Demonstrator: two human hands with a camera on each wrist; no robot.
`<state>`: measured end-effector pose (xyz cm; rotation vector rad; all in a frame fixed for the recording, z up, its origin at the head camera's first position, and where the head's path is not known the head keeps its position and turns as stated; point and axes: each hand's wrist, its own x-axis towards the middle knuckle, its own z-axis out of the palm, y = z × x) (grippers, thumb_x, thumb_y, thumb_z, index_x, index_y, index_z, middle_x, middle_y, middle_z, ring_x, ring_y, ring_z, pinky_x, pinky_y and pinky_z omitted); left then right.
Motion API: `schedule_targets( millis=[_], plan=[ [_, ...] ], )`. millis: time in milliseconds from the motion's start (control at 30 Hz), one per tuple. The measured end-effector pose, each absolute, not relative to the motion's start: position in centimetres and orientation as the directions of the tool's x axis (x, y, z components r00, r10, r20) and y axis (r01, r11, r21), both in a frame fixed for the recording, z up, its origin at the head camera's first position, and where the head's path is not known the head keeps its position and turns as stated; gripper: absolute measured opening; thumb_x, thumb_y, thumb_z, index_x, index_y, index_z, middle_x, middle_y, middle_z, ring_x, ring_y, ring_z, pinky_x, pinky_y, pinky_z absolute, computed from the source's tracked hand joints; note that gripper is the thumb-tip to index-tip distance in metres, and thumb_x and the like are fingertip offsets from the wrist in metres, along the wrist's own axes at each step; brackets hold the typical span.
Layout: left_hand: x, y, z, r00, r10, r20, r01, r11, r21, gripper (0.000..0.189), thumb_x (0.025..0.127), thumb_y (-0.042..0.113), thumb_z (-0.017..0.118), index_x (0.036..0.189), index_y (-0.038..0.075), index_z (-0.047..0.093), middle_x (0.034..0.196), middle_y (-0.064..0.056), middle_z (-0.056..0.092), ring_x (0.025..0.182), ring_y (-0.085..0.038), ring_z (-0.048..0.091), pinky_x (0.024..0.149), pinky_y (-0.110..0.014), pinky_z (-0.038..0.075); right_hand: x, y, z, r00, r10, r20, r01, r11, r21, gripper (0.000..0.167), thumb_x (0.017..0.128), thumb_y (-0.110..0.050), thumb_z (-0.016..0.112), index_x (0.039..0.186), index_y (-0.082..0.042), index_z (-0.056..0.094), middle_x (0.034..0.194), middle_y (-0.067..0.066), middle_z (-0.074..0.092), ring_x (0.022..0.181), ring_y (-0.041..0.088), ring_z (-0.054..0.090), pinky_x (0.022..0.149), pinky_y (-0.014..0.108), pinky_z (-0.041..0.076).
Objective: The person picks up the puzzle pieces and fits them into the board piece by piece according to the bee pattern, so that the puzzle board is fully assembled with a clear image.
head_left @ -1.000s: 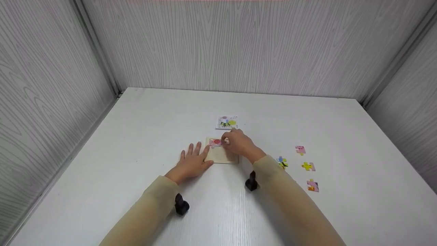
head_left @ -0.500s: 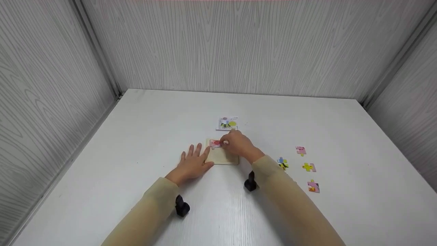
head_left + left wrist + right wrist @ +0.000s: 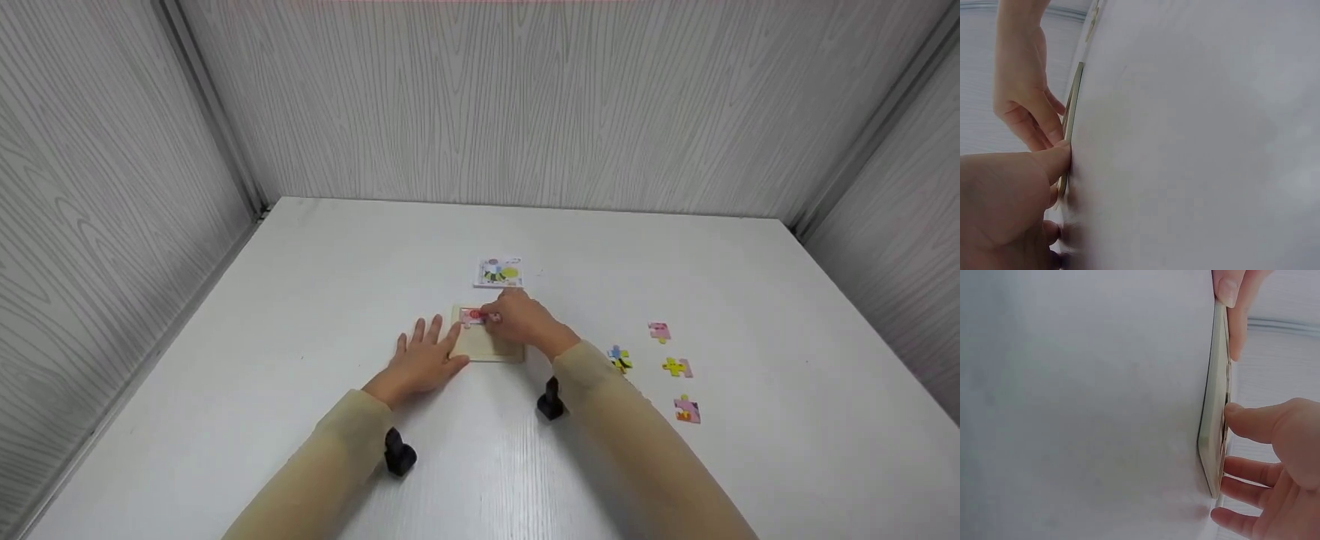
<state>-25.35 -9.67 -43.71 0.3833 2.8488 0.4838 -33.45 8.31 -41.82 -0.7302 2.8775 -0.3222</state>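
Observation:
My left hand [image 3: 424,360] lies with fingers spread at the left side of a shallow wooden puzzle board [image 3: 487,349]. Its thumb [image 3: 1055,160] rests on the board's edge. My right hand [image 3: 521,319] is over the board's upper right part, its thumb [image 3: 1238,417] pressing down on the face and the other fingers reaching toward the far edge. A pink jigsaw piece [image 3: 470,315] with a red round shape sits in the board's upper left corner. Just right of it, partly covered by the right hand, a pale pink piece [image 3: 494,317] shows.
Behind the board lies a small picture card [image 3: 499,272] with a bee. To the right are loose jigsaw pieces: a pink one [image 3: 660,331], a yellow one [image 3: 677,367], a pink-orange one [image 3: 687,409] and a blue-yellow one [image 3: 619,358] beside the right sleeve.
My right fingers, which held a small piece upright above the board, have lowered and now press on its surface. The left hand stays put.

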Motion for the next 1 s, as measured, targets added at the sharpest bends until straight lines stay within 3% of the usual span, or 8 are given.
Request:
schedule_targets(
  millis=[267, 467, 733, 1000],
  plan=[
    [-25.4, -9.6, -43.8, -0.94, 0.291, -0.176, 0.216, 0.912, 0.349, 0.064, 0.097, 0.046, 0.038, 0.15, 0.015, 0.018, 0.154, -0.019, 0.004, 0.138, -0.041, -0.003, 0.105, -0.061, 0.003, -33.7, 9.2, -41.9, -0.836, -0.549, -0.025, -0.516, 0.8, -0.306, 0.028, 0.09, -0.018, 0.06, 0.118, -0.013, 0.066, 0.115, 0.004, 0.062, 0.107, 0.022, 0.052, 0.092, 0.04, 0.041],
    [-25.5, -9.6, -43.8, -0.939, 0.289, -0.183, 0.212, 0.911, 0.353, 0.065, 0.097, 0.048, 0.038, 0.15, 0.017, 0.016, 0.154, -0.017, 0.003, 0.139, -0.04, -0.004, 0.106, -0.06, 0.002, -33.7, 10.0, -41.4, -0.844, -0.536, -0.035, -0.494, 0.801, -0.339, 0.033, 0.091, -0.024, 0.062, 0.12, -0.009, 0.064, 0.117, 0.005, 0.061, 0.108, 0.022, 0.053, 0.094, 0.038, 0.041],
    [-25.8, -9.7, -43.8, -0.94, 0.285, -0.189, 0.206, 0.913, 0.353, 0.066, 0.097, 0.049, 0.036, 0.151, 0.018, 0.014, 0.154, -0.016, 0.0, 0.139, -0.038, -0.006, 0.106, -0.059, 0.0, -33.2, 11.9, -40.8, -0.85, -0.525, -0.038, -0.46, 0.775, -0.433, 0.033, 0.092, -0.022, 0.059, 0.121, -0.006, 0.062, 0.124, 0.008, 0.058, 0.122, 0.025, 0.047, 0.101, 0.04, 0.034],
    [-25.7, -9.7, -43.9, -0.938, 0.28, -0.206, 0.194, 0.914, 0.357, 0.066, 0.097, 0.049, 0.036, 0.151, 0.019, 0.012, 0.154, -0.014, -0.002, 0.139, -0.037, -0.008, 0.107, -0.057, -0.002, -32.5, 14.0, -41.1, -0.86, -0.509, -0.037, -0.439, 0.775, -0.455, 0.035, 0.093, -0.023, 0.058, 0.123, -0.006, 0.06, 0.123, 0.009, 0.057, 0.118, 0.025, 0.048, 0.098, 0.041, 0.037]
  ],
)
